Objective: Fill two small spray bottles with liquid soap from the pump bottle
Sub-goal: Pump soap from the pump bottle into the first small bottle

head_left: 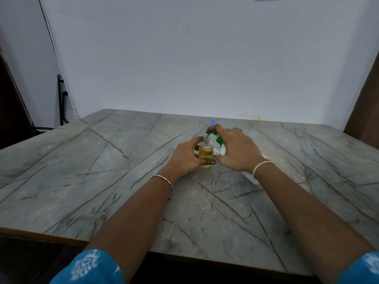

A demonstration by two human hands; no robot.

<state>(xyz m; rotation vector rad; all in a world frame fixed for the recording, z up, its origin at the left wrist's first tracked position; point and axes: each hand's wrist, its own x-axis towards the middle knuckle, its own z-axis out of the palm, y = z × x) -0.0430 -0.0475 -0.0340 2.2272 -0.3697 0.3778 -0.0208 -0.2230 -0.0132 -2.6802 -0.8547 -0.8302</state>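
A small clear spray bottle (pixel 205 153), without its cap and partly full of yellow liquid, stands on the table (pixel 123 160); my left hand (pixel 184 156) grips it around the side. My right hand (pixel 235 149) is curled over the green pump head (pixel 217 139) of the white pump bottle (pixel 250 177), which lies tilted under my wrist. The green spout reaches the small bottle's open mouth. A blue-capped item (pixel 213 121), perhaps the second spray bottle, pokes up behind my right hand, mostly hidden.
The grey marble-patterned table runs to a white wall (pixel 205 58) at the back. Its brown front edge (pixel 41 235) is close to me. Dark cables (pixel 61 103) hang at the back left corner.
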